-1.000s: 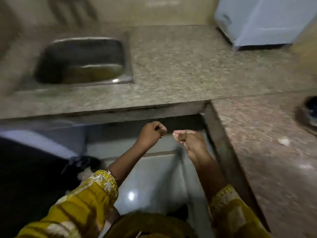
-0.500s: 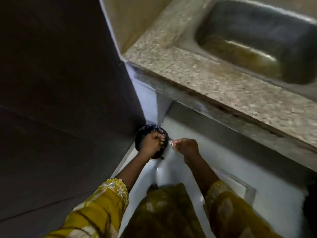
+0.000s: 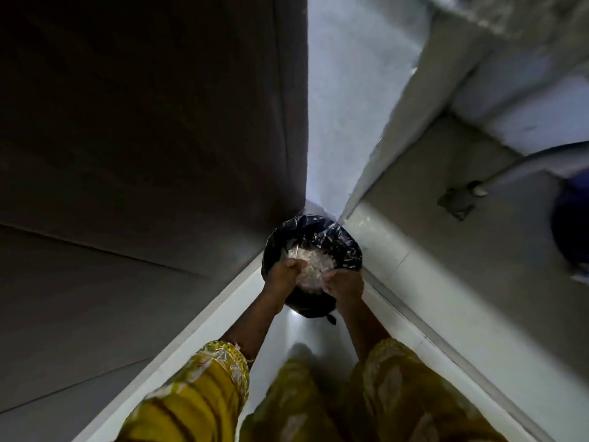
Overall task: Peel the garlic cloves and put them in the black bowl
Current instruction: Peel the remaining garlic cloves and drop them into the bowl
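A bin lined with a black plastic bag [image 3: 347, 247] stands on the floor in a corner. Inside it lies a heap of white garlic peels [image 3: 314, 261]. My left hand [image 3: 282, 277] hovers over the bin's near left rim with its fingers curled. My right hand [image 3: 345, 283] hovers over the near right rim, also curled, knuckles up. The peel heap shows between the two hands. Whether either hand holds a peel is hidden by the fingers. No garlic cloves or black bowl are in view.
A dark door or cabinet panel [image 3: 143, 154] fills the left side. A pale wall [image 3: 344, 106] runs up from the corner. Under the counter at right are a grey pipe [image 3: 526, 164] and a dark blue container [image 3: 572, 224]. My yellow patterned clothing [image 3: 287, 403] covers the white floor below.
My view has swung from the counter and sink down to the bin in the corner. Both hands have moved from in front of the counter edge to directly over the bin.
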